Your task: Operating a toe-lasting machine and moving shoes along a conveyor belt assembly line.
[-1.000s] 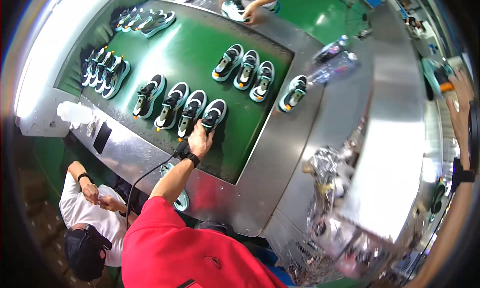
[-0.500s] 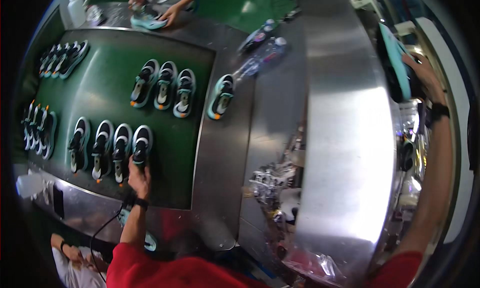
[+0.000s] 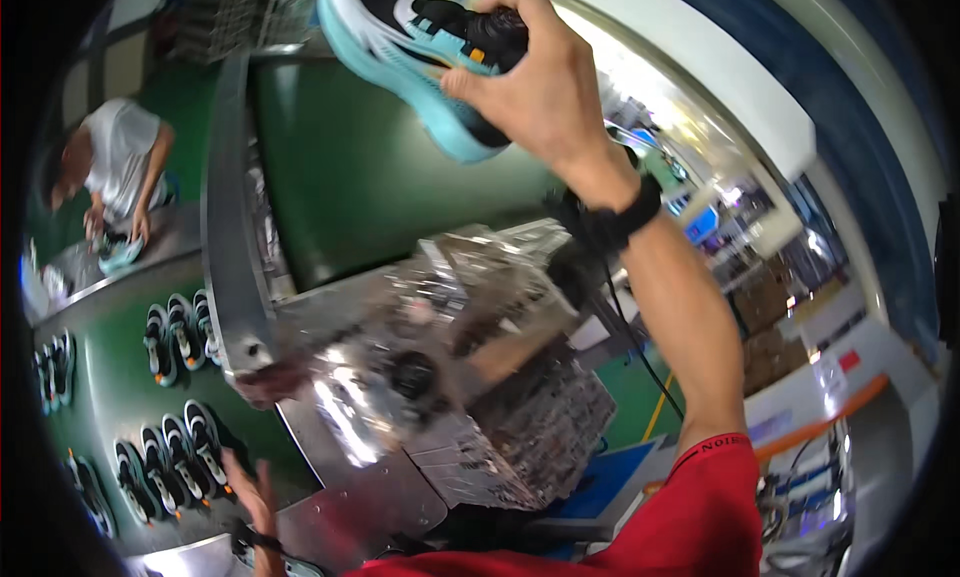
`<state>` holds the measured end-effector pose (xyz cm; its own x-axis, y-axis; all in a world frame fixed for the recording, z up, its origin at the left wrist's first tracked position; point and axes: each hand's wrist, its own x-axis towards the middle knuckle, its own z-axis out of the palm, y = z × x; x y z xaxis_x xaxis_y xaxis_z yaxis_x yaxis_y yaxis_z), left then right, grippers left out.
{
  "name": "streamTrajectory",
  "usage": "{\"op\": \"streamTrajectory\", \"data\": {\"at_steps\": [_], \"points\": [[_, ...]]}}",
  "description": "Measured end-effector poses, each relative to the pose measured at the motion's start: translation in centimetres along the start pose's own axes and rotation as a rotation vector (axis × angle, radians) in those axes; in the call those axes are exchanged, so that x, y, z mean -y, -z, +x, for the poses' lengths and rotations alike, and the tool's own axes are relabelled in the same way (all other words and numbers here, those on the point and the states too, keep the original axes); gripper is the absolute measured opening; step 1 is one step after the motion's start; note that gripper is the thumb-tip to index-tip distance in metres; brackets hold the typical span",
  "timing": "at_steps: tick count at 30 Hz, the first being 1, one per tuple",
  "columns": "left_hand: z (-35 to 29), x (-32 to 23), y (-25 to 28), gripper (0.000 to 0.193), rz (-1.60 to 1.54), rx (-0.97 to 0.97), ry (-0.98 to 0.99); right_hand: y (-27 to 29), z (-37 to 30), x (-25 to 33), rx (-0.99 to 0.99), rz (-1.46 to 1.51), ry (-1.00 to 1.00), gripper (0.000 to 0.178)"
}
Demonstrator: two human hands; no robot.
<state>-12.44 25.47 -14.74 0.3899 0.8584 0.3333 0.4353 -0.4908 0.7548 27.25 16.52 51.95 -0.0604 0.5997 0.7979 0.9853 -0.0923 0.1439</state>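
Observation:
My right hand (image 3: 545, 97), raised at the top of the view, grips a sneaker (image 3: 395, 52) around its heel and collar. The sneaker has a turquoise sole, a black and white upper and dark laces; it is tilted with its toe to the upper left. Down at the lower left, my left hand (image 3: 252, 487) is open with fingers apart and somewhat blurred. Beside its fingertips stands the nearest sneaker (image 3: 205, 442) of a row on a green belt (image 3: 120, 392). Whether the fingertips touch that shoe I cannot tell.
Another green belt (image 3: 350, 212) with a metal frame lies below the raised sneaker. Crumpled clear plastic (image 3: 480, 277) covers a box-like thing in the middle. At the left, a co-worker (image 3: 125, 162) handles a shoe. A white curved machine housing (image 3: 720, 57) rises at the upper right.
The view has swung to the right. My right hand now holds the sneaker up in front of me, over the second belt. My left hand has come off the end sneaker, its fingers spread.

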Motion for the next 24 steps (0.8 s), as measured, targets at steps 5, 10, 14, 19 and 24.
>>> {"op": "streamTrajectory", "data": {"at_steps": [5,10,14,19,24], "points": [[-3.0,-33.3,5.0,0.057,-1.159,1.120,0.438,16.6,-10.1,7.5,-0.212,0.010,-0.045,0.058],[-7.0,-52.1,6.4,0.087,-1.668,1.263,-0.071,27.7,-24.1,16.1,-0.419,0.029,-0.263,0.057],[-13.7,-59.3,4.6,0.059,-1.379,1.034,-0.614,33.8,-34.1,24.4,-0.516,-0.162,-0.712,0.072],[-28.4,-65.9,7.3,0.053,-1.645,1.718,-0.167,43.6,-45.0,34.3,-0.759,-0.123,-1.229,0.079],[-42.7,-67.9,11.3,0.058,-1.009,2.237,-0.500,50.1,-56.2,45.0,-1.068,-0.423,-1.307,0.070]]}}
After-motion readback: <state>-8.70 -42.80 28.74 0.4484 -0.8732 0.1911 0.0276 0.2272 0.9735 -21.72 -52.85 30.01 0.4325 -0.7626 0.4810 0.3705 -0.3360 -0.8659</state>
